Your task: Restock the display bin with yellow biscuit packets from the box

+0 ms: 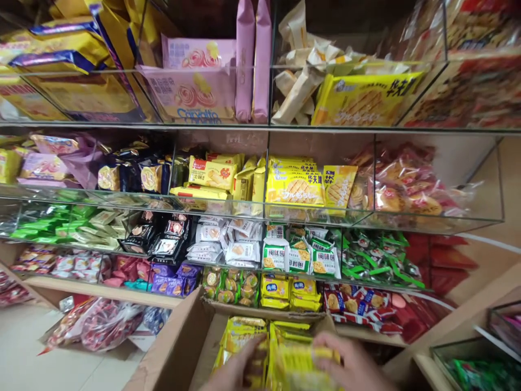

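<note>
Below the shelves, an open cardboard box point(171, 339) holds rows of yellow snack packets point(238, 331). My right hand point(345, 361) is over the box with its fingers closed on a yellow packet point(299, 361), blurred by motion. From the lower left, my left hand point(244, 364) reaches in with bent fingers against the packets' left side. Motion smears those fingertips, so whether they grip anything is unclear. Similar yellow waffle packets point(295, 182) stand in a clear compartment on the shelf above.
Clear-walled shelves hold pink wafer packs point(195, 95), white packets point(244, 251), green-and-white packets point(301, 255) and red-wrapped buns point(407, 190). Their glass front edge point(244, 209) juts out above the box. Bagged goods point(109, 323) lie on the floor at left. Another bin point(484, 364) stands lower right.
</note>
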Demonstrator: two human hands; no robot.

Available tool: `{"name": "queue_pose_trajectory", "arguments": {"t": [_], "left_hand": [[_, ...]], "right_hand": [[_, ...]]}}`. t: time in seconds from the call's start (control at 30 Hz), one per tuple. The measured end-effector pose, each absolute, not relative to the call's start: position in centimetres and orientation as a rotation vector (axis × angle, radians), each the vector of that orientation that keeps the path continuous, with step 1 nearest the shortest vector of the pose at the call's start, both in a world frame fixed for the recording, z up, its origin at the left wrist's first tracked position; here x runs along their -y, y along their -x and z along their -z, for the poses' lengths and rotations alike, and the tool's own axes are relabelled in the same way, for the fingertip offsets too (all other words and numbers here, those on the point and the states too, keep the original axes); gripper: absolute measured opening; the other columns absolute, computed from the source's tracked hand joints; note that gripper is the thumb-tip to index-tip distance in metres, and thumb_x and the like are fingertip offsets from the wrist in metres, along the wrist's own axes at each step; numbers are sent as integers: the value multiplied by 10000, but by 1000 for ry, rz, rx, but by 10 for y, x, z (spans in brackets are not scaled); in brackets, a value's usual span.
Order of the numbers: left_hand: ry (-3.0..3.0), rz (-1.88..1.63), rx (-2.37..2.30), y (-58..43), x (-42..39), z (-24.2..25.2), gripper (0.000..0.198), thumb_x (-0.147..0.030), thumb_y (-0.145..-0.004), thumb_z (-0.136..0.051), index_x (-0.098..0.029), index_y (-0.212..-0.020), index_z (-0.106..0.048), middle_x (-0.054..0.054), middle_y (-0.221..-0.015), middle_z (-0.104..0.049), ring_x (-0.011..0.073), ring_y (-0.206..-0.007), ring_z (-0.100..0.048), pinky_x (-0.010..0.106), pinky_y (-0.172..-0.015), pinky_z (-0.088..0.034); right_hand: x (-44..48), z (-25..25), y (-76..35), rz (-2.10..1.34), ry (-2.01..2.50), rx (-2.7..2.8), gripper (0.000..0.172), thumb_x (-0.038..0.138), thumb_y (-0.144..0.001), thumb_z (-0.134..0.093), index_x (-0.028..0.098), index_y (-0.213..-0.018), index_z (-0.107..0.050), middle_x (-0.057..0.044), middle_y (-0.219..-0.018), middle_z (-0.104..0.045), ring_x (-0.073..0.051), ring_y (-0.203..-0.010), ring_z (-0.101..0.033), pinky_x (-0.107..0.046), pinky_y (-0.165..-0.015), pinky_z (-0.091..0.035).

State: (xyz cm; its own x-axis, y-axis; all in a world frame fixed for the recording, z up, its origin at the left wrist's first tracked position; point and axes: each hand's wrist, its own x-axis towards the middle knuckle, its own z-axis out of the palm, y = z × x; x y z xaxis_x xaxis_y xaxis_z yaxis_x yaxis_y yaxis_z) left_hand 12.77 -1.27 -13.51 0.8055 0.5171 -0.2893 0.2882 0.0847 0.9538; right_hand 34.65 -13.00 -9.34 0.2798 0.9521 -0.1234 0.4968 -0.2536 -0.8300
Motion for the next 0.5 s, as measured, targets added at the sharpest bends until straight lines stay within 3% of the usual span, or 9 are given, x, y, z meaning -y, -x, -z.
{"name": "queue_pose_trajectory", "arguments": {"t": [0.03,0.1,0.17,0.37,0.5], "left_hand": [[-1415,-313,-581,-137,16,119,759,-435,-591,-721,-295,-1252,-375,64,-1182,-565,205,-971,-578,331,-799,-469],[-1340,-425,-561,-156,20,83,468,-380,-681,-674,-217,-1090,-515,54,-997,-642,164,-848,-602,290,-742,-492],[-1303,-502,-636,-173,21,50,301,-371,-707,-653,-169,-920,-589,44,-908,-660,132,-749,-598,254,-661,-516],[-1188,-569,-567,-187,17,17,230,-338,-737,-635,-144,-858,-609,29,-735,-685,108,-629,-617,203,-561,-532],[-1033,-639,-463,-187,20,22,177,-273,-774,-603,-180,-924,-586,26,-788,-697,128,-669,-646,237,-603,-538]], "right_hand": [[127,83,-349,-904,1779,1217,238,445,-756,-543,231,-820,-626,-1,-772,-653,-183,-765,-600,-306,-709,-460],[121,66,-349,-975,1578,1013,340,484,-752,-533,195,-915,-605,-32,-871,-659,-199,-829,-599,-310,-739,-459],[117,58,-346,-976,1439,852,404,511,-737,-550,177,-962,-587,-56,-954,-650,-211,-899,-590,-317,-775,-457],[125,61,-334,-951,1250,662,332,455,-767,-559,231,-1011,-566,-44,-1041,-637,-196,-967,-583,-337,-851,-453],[133,53,-332,-862,1277,726,341,427,-771,-563,236,-1052,-539,-57,-1034,-645,-195,-874,-627,-321,-732,-523]]}}
